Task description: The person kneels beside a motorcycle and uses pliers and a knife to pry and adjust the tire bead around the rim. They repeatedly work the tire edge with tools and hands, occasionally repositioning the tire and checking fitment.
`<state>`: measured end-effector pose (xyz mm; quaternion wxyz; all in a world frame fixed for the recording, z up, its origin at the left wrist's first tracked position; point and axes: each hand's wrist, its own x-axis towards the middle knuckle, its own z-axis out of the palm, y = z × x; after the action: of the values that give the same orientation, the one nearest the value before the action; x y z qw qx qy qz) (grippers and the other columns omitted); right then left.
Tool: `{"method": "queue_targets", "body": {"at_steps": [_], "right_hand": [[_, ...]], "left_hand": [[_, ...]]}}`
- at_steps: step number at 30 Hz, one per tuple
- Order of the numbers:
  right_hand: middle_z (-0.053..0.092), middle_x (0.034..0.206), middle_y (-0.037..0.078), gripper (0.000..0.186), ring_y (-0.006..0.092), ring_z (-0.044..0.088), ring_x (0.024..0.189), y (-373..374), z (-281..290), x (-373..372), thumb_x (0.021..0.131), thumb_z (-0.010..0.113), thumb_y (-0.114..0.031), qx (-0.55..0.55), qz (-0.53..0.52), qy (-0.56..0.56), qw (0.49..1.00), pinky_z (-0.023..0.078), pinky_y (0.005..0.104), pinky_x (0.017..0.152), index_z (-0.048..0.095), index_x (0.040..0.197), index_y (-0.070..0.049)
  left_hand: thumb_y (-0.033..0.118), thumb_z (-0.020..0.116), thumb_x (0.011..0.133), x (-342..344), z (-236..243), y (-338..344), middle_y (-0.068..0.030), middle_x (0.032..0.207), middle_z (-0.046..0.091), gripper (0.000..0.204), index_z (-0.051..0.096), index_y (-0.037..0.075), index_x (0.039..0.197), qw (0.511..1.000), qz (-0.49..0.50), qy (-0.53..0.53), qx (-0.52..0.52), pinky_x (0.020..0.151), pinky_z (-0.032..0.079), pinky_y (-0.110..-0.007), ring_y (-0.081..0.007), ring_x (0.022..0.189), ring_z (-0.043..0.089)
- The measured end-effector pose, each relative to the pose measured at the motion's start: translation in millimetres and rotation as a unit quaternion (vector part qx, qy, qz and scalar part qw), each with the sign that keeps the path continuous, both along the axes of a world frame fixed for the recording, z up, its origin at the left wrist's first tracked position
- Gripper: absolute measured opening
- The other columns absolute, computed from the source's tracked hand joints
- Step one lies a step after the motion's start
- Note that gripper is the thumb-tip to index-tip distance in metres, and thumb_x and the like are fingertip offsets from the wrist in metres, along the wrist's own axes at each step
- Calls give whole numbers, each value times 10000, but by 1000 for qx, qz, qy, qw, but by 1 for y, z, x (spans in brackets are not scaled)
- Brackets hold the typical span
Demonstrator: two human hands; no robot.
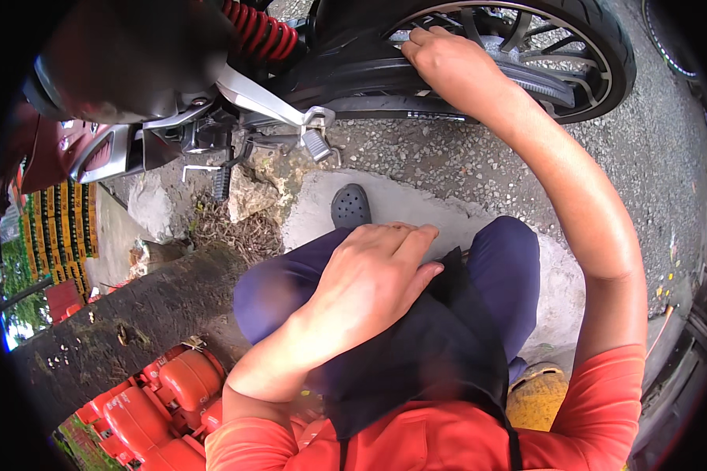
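Right hand (pixel 444 59), fingers curled, is nearer the wheel (pixel 518 31) (upper right of frame, long axis left-to-right); grip indeterminable. Left hand (pixel 373 267): mid-frame, fingers loosely extended, empty.

This is an outdoor spot at a roadside or yard, lit by daylight, with a motorcycle (pixel 361 74) across the top of the frame on rough, gravelly ground (pixel 644 196). A pale concrete patch (pixel 557 294) shows at centre and right. Dark weathered timber (pixel 134 330) crosses the lower left, above clustered red canisters (pixel 138 416), and green foliage (pixel 36 294) shows at the far left.
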<state>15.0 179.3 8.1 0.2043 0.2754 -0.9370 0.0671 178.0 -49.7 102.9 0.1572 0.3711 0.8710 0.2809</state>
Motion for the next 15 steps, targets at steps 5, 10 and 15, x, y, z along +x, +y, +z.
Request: {"method": "queue_targets", "body": {"at_steps": [5, 10, 15], "right_hand": [[629, 950, 180, 134, 390, 637, 924, 19, 4, -13, 872, 626, -25, -59, 43, -31, 997, 532, 462, 785, 603, 997, 19], [646, 944, 172, 162, 356, 646, 932, 18, 7, -11, 833, 609, -4, 5, 54, -28, 998, 546, 435, 795, 621, 994, 15], [638, 926, 172, 181, 360, 626, 958, 7, -2, -5, 834, 613, 15, -23, 30, 22, 999, 531, 437, 810, 617, 1014, 25]], "left_hand": [[211, 740, 874, -3, 7, 1, -182, 1081, 681, 397, 619, 3, 1190, 999, -31, -3, 9, 924, 506, -434, -361, 1044, 648], [236, 709, 902, 0, 5, -3, -185, 1119, 668, 407, 599, 5, 1218, 998, -50, -1, -33, 987, 474, -436, -350, 1099, 633], [273, 680, 926, 1, 2, -3, -192, 1137, 665, 417, 590, 7, 1233, 996, -67, -5, -55, 1019, 458, -441, -353, 1134, 622]]}}
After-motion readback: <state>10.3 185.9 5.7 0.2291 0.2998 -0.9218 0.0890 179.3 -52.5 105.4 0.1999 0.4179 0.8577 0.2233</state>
